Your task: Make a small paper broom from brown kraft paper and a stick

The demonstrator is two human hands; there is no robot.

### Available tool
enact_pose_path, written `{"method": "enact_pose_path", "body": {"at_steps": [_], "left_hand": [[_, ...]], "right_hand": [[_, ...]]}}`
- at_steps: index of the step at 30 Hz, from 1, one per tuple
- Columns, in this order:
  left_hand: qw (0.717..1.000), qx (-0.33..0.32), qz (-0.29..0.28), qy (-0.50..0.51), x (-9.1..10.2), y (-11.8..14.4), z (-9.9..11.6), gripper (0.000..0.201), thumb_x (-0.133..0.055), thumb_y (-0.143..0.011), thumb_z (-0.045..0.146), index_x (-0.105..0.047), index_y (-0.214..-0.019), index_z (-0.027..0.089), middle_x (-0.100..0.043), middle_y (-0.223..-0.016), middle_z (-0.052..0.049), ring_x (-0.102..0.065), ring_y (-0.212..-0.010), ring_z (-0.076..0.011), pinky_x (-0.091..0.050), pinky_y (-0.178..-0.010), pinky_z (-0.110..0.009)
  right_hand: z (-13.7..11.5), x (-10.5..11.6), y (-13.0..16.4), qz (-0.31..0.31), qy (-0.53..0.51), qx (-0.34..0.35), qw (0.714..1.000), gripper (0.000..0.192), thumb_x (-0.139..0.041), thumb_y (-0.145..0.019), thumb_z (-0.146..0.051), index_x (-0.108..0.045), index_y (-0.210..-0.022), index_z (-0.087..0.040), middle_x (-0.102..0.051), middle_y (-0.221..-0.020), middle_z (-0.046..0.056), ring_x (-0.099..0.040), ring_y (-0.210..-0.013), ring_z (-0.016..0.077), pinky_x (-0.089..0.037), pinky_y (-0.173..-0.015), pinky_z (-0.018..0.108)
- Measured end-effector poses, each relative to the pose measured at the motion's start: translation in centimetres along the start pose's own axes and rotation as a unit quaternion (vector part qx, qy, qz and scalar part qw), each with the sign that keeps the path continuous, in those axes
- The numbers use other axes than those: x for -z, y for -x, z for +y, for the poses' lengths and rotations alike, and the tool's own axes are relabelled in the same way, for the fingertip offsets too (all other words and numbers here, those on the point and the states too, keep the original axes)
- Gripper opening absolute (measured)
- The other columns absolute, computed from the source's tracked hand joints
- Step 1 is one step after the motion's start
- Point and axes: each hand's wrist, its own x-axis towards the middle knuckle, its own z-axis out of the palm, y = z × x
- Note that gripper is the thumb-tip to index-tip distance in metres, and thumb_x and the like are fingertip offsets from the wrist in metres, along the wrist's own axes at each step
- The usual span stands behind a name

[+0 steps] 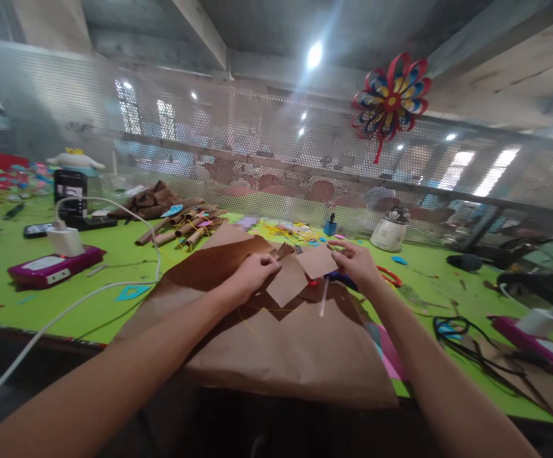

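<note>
My left hand [253,275] is closed in a pinch at the edge of a small square of brown paper [286,284]. My right hand [355,262] pinches another small piece of brown paper [317,261] between thumb and fingers, close beside the first. Both hands are above a large sheet of brown kraft paper [295,350], which lies creased over the table and hangs past its front edge. A thin whitish stick [324,298] shows below the right-hand piece. Partly hidden behind that hand is something dark blue, perhaps a tool handle.
Rolled brown paper tubes [191,229] are piled on the green table [100,302]. A white cable [95,280] runs from a purple power strip [57,266] at left. Also there are a white container [389,230], a red ring [389,276] and a black cable [452,343].
</note>
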Motion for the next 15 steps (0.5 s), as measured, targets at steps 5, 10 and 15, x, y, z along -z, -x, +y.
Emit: {"method": "enact_pose_path", "body": {"at_steps": [5,10,15], "left_hand": [[0.983,-0.026,0.081,0.165,0.9,-1.1,-0.1,0.023,-0.067,-0.064,0.036,-0.061,-0.073,0.016,-0.062,-0.065,-0.001,-0.055,-0.058,-0.0143,-0.04,-0.053,-0.024],[0.944,0.003,0.19,0.271,2.1,-2.4,-0.3,0.02,-0.062,-0.063,0.029,-0.057,-0.077,0.016,-0.061,-0.063,-0.001,-0.058,-0.058,-0.016,-0.045,-0.058,-0.028],[0.959,0.001,0.192,0.209,2.5,-2.6,-1.0,0.012,-0.057,-0.063,0.027,-0.05,-0.066,0.017,-0.054,-0.056,0.003,-0.054,-0.054,-0.014,-0.043,-0.054,-0.025]], "right_hand": [[0.6,-1.2,0.1,0.026,0.022,-0.069,0.997,0.041,-0.051,-0.065,-0.03,-0.068,-0.096,-0.009,-0.049,-0.047,-0.005,-0.041,-0.04,0.009,-0.036,-0.041,0.021],[0.4,-4.9,0.8,-0.038,0.047,-0.112,0.992,0.025,-0.052,-0.064,-0.018,-0.072,-0.079,-0.013,-0.058,-0.048,-0.001,-0.051,-0.041,0.0105,-0.04,-0.041,0.02],[-0.2,-7.5,0.4,-0.095,0.072,-0.116,0.986,0.022,-0.054,-0.068,-0.015,-0.073,-0.079,-0.014,-0.059,-0.044,-0.001,-0.052,-0.039,0.0113,-0.041,-0.038,0.019]]}}
